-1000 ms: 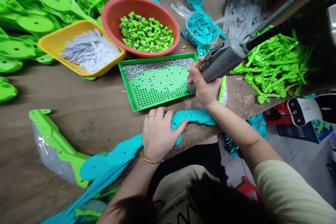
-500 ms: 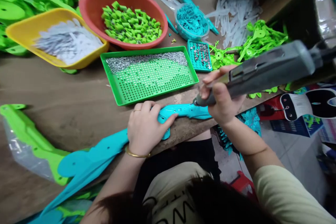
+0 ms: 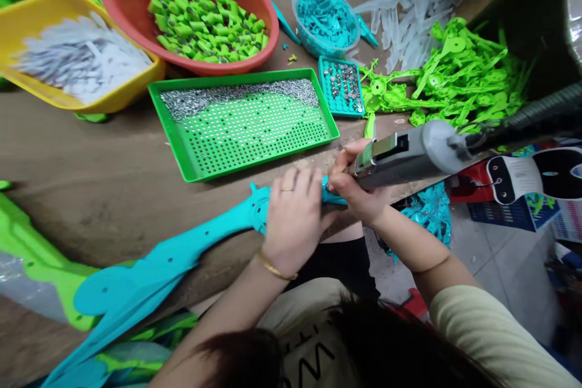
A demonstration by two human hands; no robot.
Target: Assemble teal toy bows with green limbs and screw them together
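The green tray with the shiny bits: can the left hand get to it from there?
Probably yes: the left hand is just on the near side of the green tray, and nothing seems to stand between them. It would likely have to leave the blue piece first.

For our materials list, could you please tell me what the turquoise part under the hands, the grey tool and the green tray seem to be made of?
Turquoise part: likely moulded plastic, matte, with even colour.
Grey tool: metal or plastic; its smooth, dull casing leaves this open.
Green tray: probably plastic, low sheen, evenly coloured rim.
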